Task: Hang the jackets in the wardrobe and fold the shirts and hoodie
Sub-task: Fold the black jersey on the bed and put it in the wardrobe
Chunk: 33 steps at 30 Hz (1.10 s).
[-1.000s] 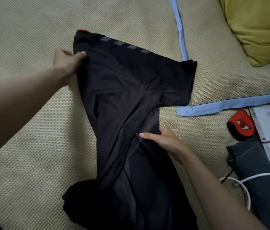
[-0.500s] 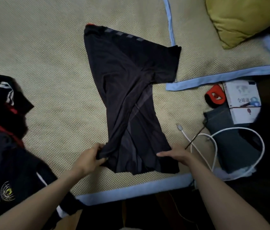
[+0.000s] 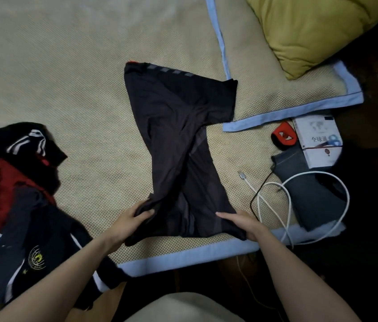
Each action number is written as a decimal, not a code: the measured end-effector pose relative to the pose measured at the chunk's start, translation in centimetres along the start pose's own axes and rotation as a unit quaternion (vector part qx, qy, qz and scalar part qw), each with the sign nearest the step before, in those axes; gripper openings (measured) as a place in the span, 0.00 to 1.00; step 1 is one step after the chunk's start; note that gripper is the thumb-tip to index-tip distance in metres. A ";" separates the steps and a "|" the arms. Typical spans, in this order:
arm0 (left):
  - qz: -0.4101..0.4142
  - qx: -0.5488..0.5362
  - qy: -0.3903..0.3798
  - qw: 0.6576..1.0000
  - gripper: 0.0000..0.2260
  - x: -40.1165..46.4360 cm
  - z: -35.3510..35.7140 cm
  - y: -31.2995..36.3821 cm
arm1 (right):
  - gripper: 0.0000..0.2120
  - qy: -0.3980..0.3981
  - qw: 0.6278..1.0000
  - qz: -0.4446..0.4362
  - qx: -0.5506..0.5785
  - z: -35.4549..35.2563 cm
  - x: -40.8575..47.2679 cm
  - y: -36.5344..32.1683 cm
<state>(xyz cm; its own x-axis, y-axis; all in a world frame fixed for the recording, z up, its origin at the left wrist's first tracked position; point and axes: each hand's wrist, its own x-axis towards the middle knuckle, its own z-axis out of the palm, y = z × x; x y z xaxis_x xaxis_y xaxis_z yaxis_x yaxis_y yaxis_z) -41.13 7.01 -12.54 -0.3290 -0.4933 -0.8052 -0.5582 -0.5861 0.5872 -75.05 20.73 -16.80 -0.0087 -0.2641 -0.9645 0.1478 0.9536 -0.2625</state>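
Observation:
A dark shirt (image 3: 176, 140) with grey chevrons on the shoulder lies folded lengthwise on the beige mat (image 3: 78, 94), one sleeve sticking out to the right. My left hand (image 3: 130, 223) pinches the bunched left corner of its hem. My right hand (image 3: 245, 223) grips the right corner of the hem near the mat's blue front edge. A heap of dark and red clothes (image 3: 13, 194) with white stripes and a round crest lies at the left.
A yellow pillow (image 3: 311, 29) rests on a second blue-edged mat (image 3: 299, 110) at the back right. A white cable (image 3: 288, 201), a grey folded cloth (image 3: 311, 194), a book (image 3: 318, 140) and a red-black pouch (image 3: 284, 135) lie on the right.
A second ago my hands were at the shoulder and the waist of the shirt. Both have since come down to its hem, and the view has pulled back.

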 end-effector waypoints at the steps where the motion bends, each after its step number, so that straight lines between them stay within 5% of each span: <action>1: -0.003 -0.024 -0.014 1.000 0.10 -0.6 -0.1 0.5 | 0.29 -0.034 0.999 0.025 0.008 -0.1 -0.3 0.1; 5: -0.097 -0.145 -0.010 0.985 0.11 -1.8 -0.7 1.6 | 0.31 -0.071 0.992 0.101 0.038 -0.7 -0.7 1.0; 9: -0.149 -0.149 -0.061 0.976 0.20 -2.3 -2.8 0.4 | 0.04 -0.094 0.979 0.103 0.150 -0.9 -1.9 2.1; 12: -0.154 -0.186 -0.047 0.969 0.31 -1.8 -4.6 -1.2 | 0.09 -0.073 0.974 0.114 0.184 -0.7 -1.6 3.9; 18: -0.220 -0.256 0.001 0.941 0.11 -1.8 -5.3 -0.9 | 0.05 -0.046 0.968 0.109 0.220 0.1 -1.3 5.4; 22: -0.244 -0.331 0.008 0.911 0.14 -1.6 -5.9 -1.7 | 0.12 -0.009 0.962 0.086 0.258 1.2 -0.6 5.8; 27: -0.260 -0.213 0.046 0.941 0.04 -1.7 -5.3 -3.8 | 0.16 0.011 0.959 0.091 0.268 2.6 0.0 6.9; 33: -0.181 -0.055 0.156 0.970 0.13 -1.5 -6.7 -5.9 | 0.25 0.085 0.974 0.099 0.186 3.4 0.3 7.3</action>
<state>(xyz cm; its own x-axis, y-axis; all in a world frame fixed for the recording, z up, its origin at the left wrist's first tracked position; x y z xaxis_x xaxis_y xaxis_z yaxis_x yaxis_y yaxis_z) -32.27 6.93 -14.31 0.1280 -0.4030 -0.9062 -0.5041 -0.8134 0.2905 -70.63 27.16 -18.87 -0.1025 -0.0226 -0.9945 0.5101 0.8571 -0.0721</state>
